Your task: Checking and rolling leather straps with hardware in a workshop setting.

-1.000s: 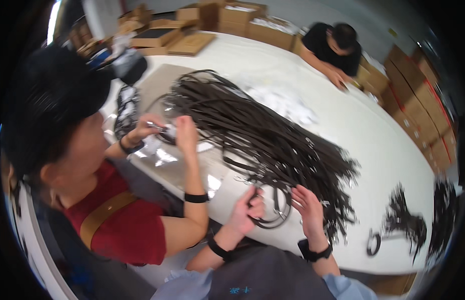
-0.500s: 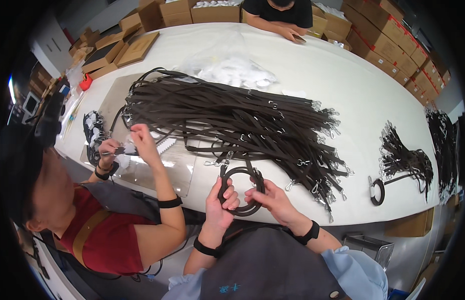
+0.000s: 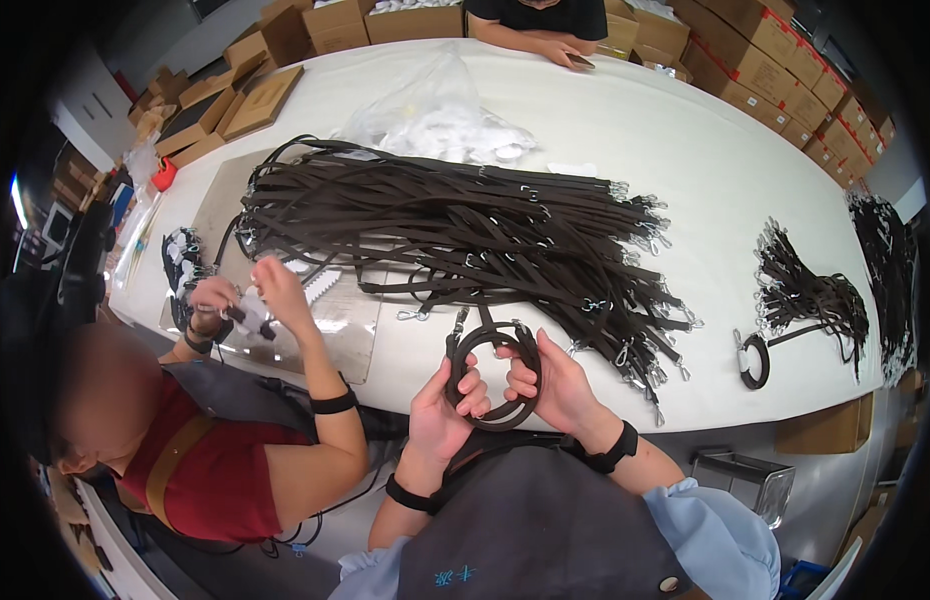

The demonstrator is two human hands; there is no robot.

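A dark brown strap [image 3: 495, 421], looped into a ring with metal clips near its top, is held up between my two hands in front of the table's near edge. My left hand [image 3: 447, 405] has its fingers curled round the ring's left side. On the right side, my right hand [image 3: 557, 385] grips the same strap with fingers bent inward and thumb up. Just beyond lies a big pile of dark straps [image 3: 435, 225] with silver snap hooks, spread across the table.
A co-worker in a red shirt [image 3: 210, 480] sits close on my left, hands over a clear mat [image 3: 350, 340]. Another person [image 3: 540, 30] leans on the far edge. At right lie a strap bundle [image 3: 800, 290] and a coiled strap [image 3: 753, 362]. Cardboard boxes [image 3: 765, 75] stand behind.
My right hand has turned and closed more fully round the ring's right side, its fingers now curled inside. The view has shifted slightly. The co-worker's hands at left have moved a little.
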